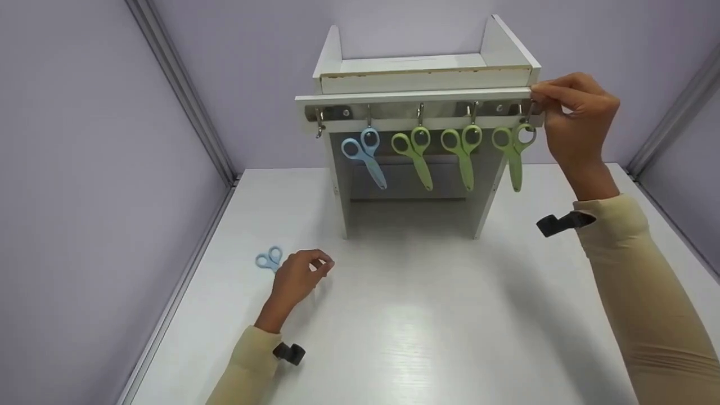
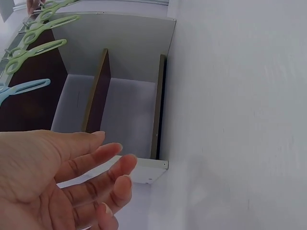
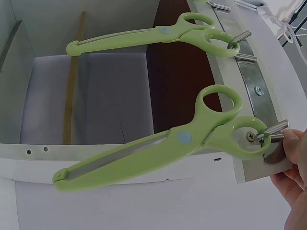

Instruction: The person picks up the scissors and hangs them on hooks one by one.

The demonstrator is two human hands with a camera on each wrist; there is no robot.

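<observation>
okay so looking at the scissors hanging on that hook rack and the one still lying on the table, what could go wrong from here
The rightmost green scissors hang by one loop at the tip of the end hook, beside the right hand; a nudge might drop them.

The left hand is next to, not holding, the blue scissors on the table, so it could push them away.

The rack projects from the shelf unit's front; pulling on it might tip it.

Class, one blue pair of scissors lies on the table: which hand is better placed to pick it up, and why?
Left. The left hand rests right beside the blue scissors; the right hand is up at the rack.
</observation>
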